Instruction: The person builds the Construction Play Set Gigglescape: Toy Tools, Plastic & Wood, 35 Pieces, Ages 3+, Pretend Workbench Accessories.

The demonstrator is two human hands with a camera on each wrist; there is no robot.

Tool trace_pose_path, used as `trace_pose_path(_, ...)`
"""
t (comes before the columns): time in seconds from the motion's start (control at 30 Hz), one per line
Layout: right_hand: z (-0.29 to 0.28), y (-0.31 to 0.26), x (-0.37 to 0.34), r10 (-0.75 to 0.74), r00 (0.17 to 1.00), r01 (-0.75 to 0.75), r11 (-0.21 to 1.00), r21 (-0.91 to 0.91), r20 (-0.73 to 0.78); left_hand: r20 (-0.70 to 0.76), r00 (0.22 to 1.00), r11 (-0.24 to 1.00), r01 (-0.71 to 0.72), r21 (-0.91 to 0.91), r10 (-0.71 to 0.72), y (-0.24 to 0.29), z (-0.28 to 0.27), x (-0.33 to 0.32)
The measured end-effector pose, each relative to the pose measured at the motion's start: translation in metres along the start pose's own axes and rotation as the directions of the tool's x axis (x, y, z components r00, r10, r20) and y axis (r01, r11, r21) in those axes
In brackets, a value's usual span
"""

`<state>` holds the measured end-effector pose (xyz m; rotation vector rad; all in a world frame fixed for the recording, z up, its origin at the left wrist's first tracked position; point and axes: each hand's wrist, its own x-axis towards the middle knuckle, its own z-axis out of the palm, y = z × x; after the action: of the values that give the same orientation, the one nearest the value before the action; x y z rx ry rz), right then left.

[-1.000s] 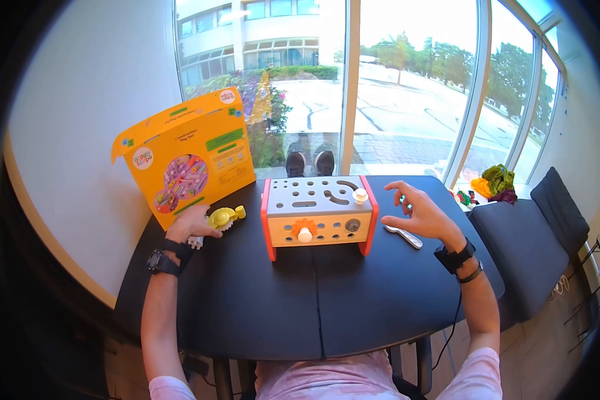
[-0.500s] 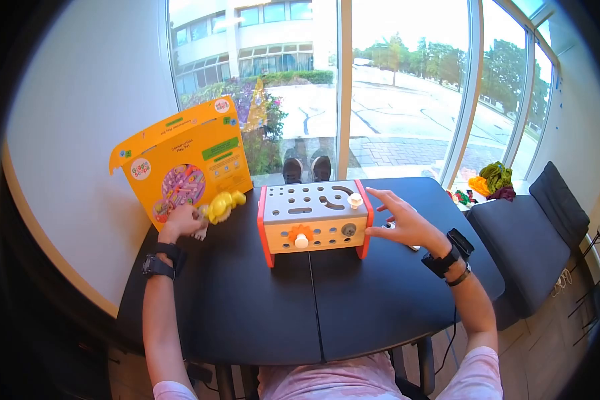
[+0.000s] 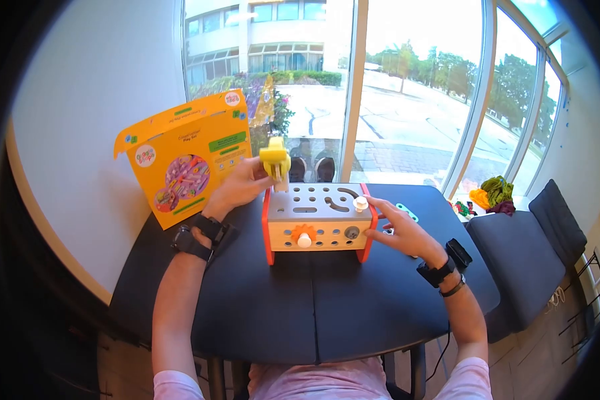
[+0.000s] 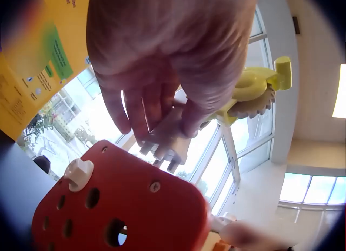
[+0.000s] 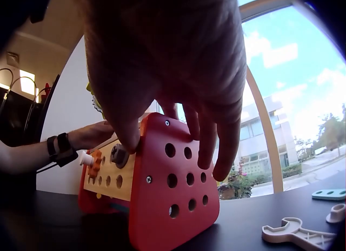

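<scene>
My left hand (image 3: 241, 185) holds a yellow toy circular saw (image 3: 273, 157) over the left end of the toy workbench (image 3: 337, 225). In the left wrist view, fingers and thumb pinch its pale base (image 4: 172, 133), whose short pegs point down near the red end panel (image 4: 146, 207). The saw's toothed disc (image 4: 251, 106) sticks out beyond the thumb. At the bench's right end, my right hand (image 3: 405, 231) grips the red side panel (image 5: 178, 194), thumb at the front edge and fingers over the top and outer face. An orange gear (image 3: 298, 231) and a grey screw (image 3: 352, 233) sit on the front.
A white bolt (image 3: 361, 204) stands in the bench top's right side. Beyond the right panel lie a pale toy wrench (image 5: 289, 230) and a teal strip (image 5: 328, 195). An orange-yellow box (image 3: 170, 147) stands at the table's back left, near the window. A dark cushioned seat (image 3: 527, 247) is to the right.
The left hand has picked up the saw from beside the box and carried it right, over the bench's left end. The right hand has come in from the right onto the bench's right panel.
</scene>
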<state>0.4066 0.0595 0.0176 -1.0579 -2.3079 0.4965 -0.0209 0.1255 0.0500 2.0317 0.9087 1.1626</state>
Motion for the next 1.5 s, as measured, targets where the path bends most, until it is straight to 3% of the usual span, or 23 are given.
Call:
trace_pose_path(0.03, 0.000, 0.001, 0.000, 0.001, 1.000, -0.001, 1.000, -0.004, 0.000, 0.011, 1.000, 1.000, -0.004, -0.010, 0.004, -0.001, 0.003, 0.002)
trace_pose_path(0.07, -0.001, 0.000, 0.000, 0.006, 1.000, -0.006, 1.000, -0.004, -0.001, -0.007, 1.000, 0.992, 0.027, 0.124, -0.026, 0.000, 0.004, 0.001)
trace_pose_path(0.17, -0.002, 0.000, -0.001, -0.016, 1.000, 0.016, 1.000, 0.014, -0.004, -0.082, 0.995, 0.999, -0.054, -0.002, 0.054, -0.017, 0.007, 0.001)
trace_pose_path(0.37, 0.000, -0.002, -0.001, -0.023, 1.000, 0.023, 1.000, 0.013, -0.019, -0.093, 0.995, 0.995, -0.017, 0.101, 0.026, -0.025, 0.005, 0.004)
trace_pose_path(0.5, 0.002, -0.002, -0.001, 0.004, 1.000, -0.004, 1.000, 0.008, -0.017, -0.097, 0.995, 0.997, -0.017, 0.073, 0.024, -0.027, 0.008, 0.004)
trace_pose_path(0.8, 0.003, -0.003, -0.002, 0.019, 1.000, -0.018, 1.000, 0.009, -0.016, -0.075, 0.986, 0.956, -0.121, 0.267, 0.146, -0.039, 0.009, 0.002)
trace_pose_path(0.9, 0.002, -0.006, -0.002, 0.013, 1.000, -0.013, 1.000, 0.018, -0.016, -0.093, 0.990, 0.984, -0.088, 0.158, 0.103, -0.038, 0.013, 0.000)
trace_pose_path(1.0, 0.005, -0.001, -0.001, 0.000, 1.000, 0.000, 1.000, 0.013, -0.031, -0.097, 0.993, 0.959, -0.030, 0.280, 0.060, -0.031, 0.013, -0.004)
trace_pose_path(1.1, 0.006, -0.002, -0.003, 0.024, 0.999, -0.024, 0.999, 0.028, -0.021, -0.132, 0.990, 0.963, -0.006, 0.271, 0.043, -0.034, 0.019, -0.009)
trace_pose_path(1.2, 0.006, -0.001, -0.001, -0.027, 0.999, 0.028, 0.999, 0.028, -0.023, -0.093, 0.993, 0.977, 0.086, 0.196, -0.069, -0.042, 0.020, -0.014)
trace_pose_path(1.3, 0.004, 0.004, 0.009, 0.019, 1.000, -0.019, 0.999, 0.044, 0.013, -0.042, 0.972, 0.966, 0.234, 0.109, -0.231, -0.033, 0.024, -0.016)
trace_pose_path(1.4, 0.001, 0.018, 0.026, -0.100, 0.994, 0.090, 0.978, -0.186, -0.041, -0.038, 0.974, 0.968, 0.228, 0.106, -0.225, -0.023, 0.030, -0.021)
trace_pose_path(1.5, -0.009, 0.011, 0.040, -0.002, 0.998, -0.011, 0.981, -0.193, -0.066, -0.039, 0.983, 0.972, 0.185, 0.147, -0.181, -0.028, 0.037, -0.023)
